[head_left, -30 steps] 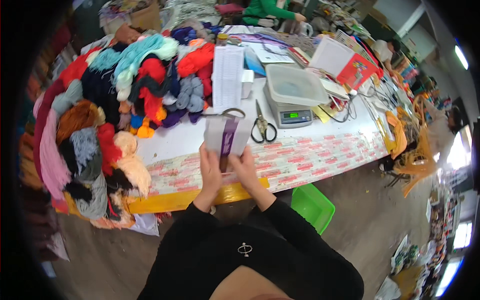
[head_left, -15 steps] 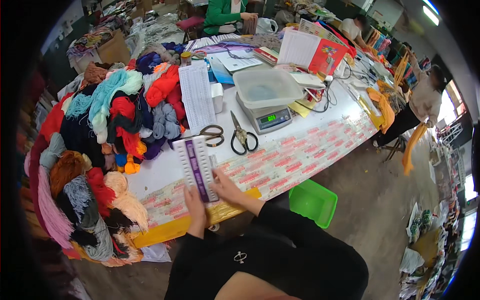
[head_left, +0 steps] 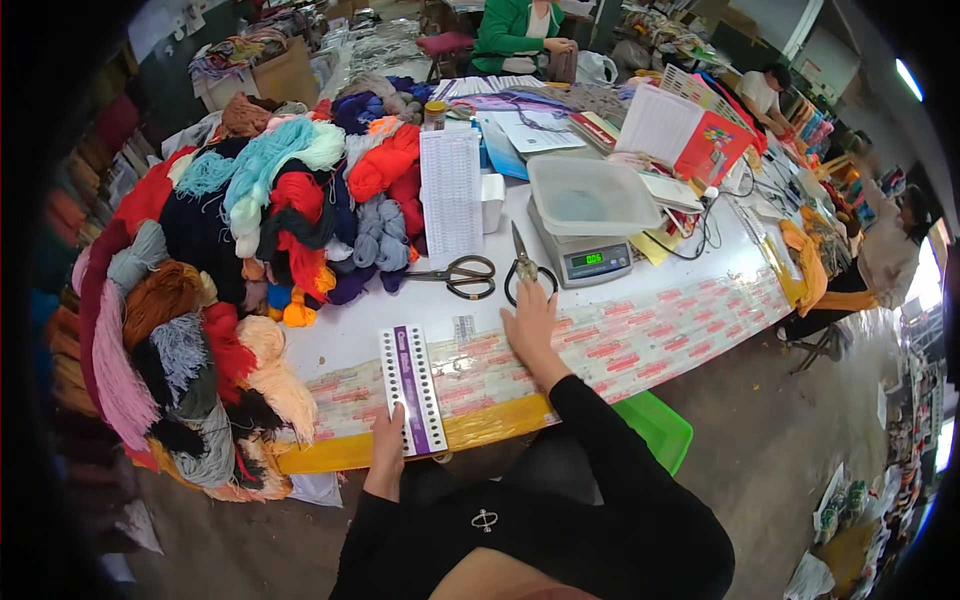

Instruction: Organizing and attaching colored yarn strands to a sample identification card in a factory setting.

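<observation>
A white card with a purple stripe and rows of holes along both long edges (head_left: 412, 385) lies at the table's front edge. My left hand (head_left: 388, 445) pinches its lower left side, thumb on top. Farther right, my right hand (head_left: 532, 325) reaches over the table with fingers stretched out. Its fingertips are over the looped handles of black-handled scissors (head_left: 520, 252), whose blades point away from me; whether they touch is hard to tell. To the left lies a second pair of scissors (head_left: 470, 277), with dark handles.
Heaped yarn hanks (head_left: 250, 230) in many colours cover the table's left. A digital scale (head_left: 592, 262) carries a translucent plastic tub (head_left: 590, 190). A printed sheet (head_left: 450, 190) leans beside a white box (head_left: 492, 203). Below the edge is a green bin (head_left: 660, 430). Other people work behind and right.
My right hand has left the card and moved right and forward to the scissors. The card has come down to the table edge, held by my left hand alone. The view has shifted.
</observation>
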### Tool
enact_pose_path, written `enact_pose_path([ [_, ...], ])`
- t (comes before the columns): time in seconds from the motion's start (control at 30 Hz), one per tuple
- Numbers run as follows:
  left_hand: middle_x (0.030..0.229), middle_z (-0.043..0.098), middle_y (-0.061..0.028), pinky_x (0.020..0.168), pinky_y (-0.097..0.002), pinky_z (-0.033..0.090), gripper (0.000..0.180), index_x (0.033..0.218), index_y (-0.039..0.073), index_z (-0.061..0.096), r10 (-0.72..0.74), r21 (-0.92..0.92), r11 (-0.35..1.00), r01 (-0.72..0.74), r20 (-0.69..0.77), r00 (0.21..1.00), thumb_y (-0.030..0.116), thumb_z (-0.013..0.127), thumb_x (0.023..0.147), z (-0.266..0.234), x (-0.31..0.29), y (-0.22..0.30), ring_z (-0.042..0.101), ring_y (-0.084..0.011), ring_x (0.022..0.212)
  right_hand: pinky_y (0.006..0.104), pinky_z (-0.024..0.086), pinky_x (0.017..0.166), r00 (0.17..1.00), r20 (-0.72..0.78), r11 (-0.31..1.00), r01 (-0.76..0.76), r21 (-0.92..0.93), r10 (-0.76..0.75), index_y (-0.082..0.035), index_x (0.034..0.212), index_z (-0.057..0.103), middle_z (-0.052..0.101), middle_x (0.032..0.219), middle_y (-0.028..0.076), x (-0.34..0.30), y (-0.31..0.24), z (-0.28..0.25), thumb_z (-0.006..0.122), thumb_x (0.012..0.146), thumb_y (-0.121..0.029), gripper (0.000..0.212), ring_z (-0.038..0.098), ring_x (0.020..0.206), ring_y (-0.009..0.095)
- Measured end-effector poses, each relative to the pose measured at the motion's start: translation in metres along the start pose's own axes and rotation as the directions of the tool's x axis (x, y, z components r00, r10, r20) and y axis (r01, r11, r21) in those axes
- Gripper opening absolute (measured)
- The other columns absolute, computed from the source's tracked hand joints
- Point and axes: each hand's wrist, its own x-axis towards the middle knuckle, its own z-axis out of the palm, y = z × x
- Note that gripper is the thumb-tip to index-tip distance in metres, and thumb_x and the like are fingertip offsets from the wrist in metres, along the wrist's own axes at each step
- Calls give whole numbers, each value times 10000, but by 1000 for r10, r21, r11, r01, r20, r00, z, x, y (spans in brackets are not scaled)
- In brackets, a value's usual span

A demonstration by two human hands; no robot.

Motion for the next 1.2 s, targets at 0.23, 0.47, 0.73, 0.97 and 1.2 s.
enact_pose_path([
  [0.23, 963, 635, -139, 789, -324, 462, 343, 1065, -33, 575, 151, 358, 922, -149, 21, 988, 276, 467, 961, -10, -1, 3, 586, -185, 877, 614, 170, 1074, 756, 353, 803, 366, 471, -551, -85, 1342, 435, 328, 1457, 134, -85, -132, -25, 594, 849, -342, 578, 246, 1367, 364],
  [0.47, 944, 647, -56, 648, -261, 506, 428, 1118, 12, 584, -102, 96, 992, 79, 266, 958, 377, 402, 985, -24, 25, 0, 620, -115, 744, 649, 163, 1052, 716, 470, 857, 435, 277, -516, -115, 1414, 359, 267, 1505, 109, -99, -99, -23, 500, 890, -408, 617, 170, 1407, 341],
  [0.73, 889, 630, -36, 593, -226, 493, 339, 1101, 8, 577, -242, 66, 970, 233, 241, 940, 300, 458, 977, -26, 13, 8, 593, -81, 698, 606, 139, 1080, 696, 435, 820, 473, 322, -572, -112, 1415, 356, 272, 1508, 80, -94, -117, -19, 450, 913, -444, 610, 169, 1409, 325],
  [0.97, 841, 632, -16, 550, -215, 494, 319, 1081, 36, 577, -272, 40, 962, 270, 231, 934, 309, 444, 983, -31, 20, 9, 585, -74, 621, 622, 75, 1082, 724, 502, 881, 396, 258, -472, -90, 1443, 303, 219, 1529, 88, -100, -109, -14, 442, 917, -433, 643, 123, 1422, 330],
  [1.2, 776, 613, -4, 476, -185, 435, 310, 1051, 42, 584, -267, -29, 958, 286, 279, 922, 297, 418, 992, -31, 24, 2, 530, -49, 542, 622, 83, 1082, 728, 479, 870, 437, 228, -491, -92, 1448, 288, 234, 1526, 67, -92, -116, -11, 443, 911, -445, 661, 136, 1419, 318],
])
